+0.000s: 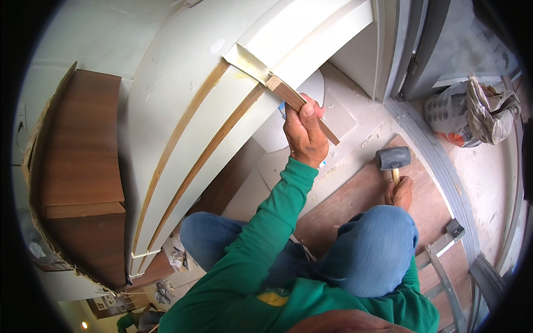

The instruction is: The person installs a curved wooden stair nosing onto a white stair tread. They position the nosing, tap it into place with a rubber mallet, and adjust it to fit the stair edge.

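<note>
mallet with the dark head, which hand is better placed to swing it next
Probably the right hand: it grips the mallet by its handle, while the left hand is occupied, holding a wooden strip by the white panel.

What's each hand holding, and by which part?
The left hand grips a wooden strip around its middle; the right hand holds a dark-headed mallet by its pale handle, below the head.
</note>
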